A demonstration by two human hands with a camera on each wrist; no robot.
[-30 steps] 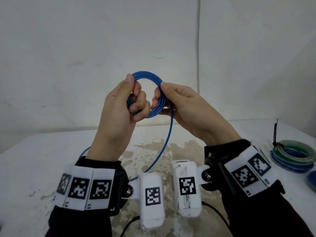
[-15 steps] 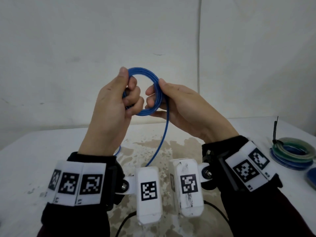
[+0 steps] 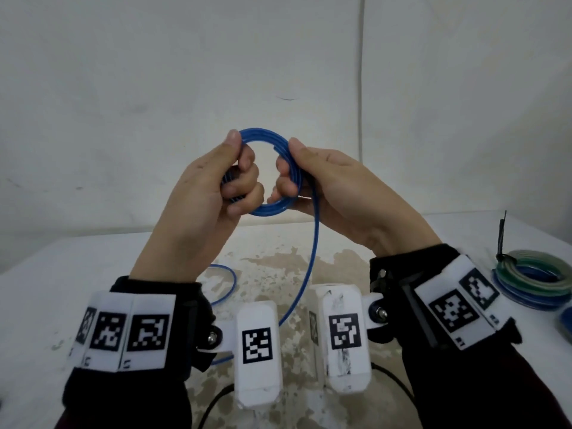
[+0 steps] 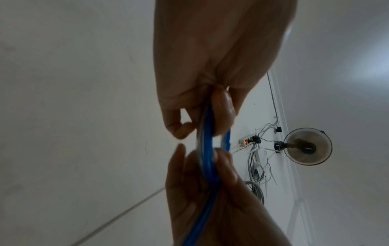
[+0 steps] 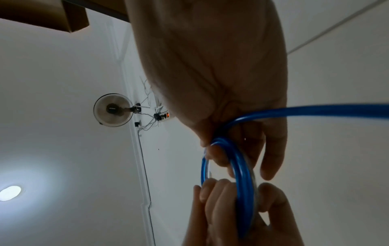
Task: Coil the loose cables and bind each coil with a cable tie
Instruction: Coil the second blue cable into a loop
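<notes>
Since a second ago I see both hands stay clamped on the coil while the free tail shifts: it now drops straighter from the right side of the ring, and a loop of it shows on the table beyond my left wrist.

The left hand (image 3: 213,184) grips the left side of the blue cable coil (image 3: 269,209), thumb on the outside, fingers curled through the ring. The right hand (image 3: 334,187) pinches the right side the same way, thumb on top and fingers curled inside. The coil is held upright in the air, above the middle of the table (image 3: 62,292), between the two hands. From the right hand's side, the loose blue cable (image 3: 305,274) hangs down and runs toward the near edge between my wrist cameras.

In the left wrist view the strands pass between the fingers (image 4: 223,113) of the left hand and those of the other hand (image 4: 210,191). In the right wrist view the cable (image 5: 315,110) leaves the ring sideways.

By the right edge of the table lies a finished stack of coils (image 3: 538,280), green on blue, with a black cable tie (image 3: 501,239) standing up from it.
</notes>
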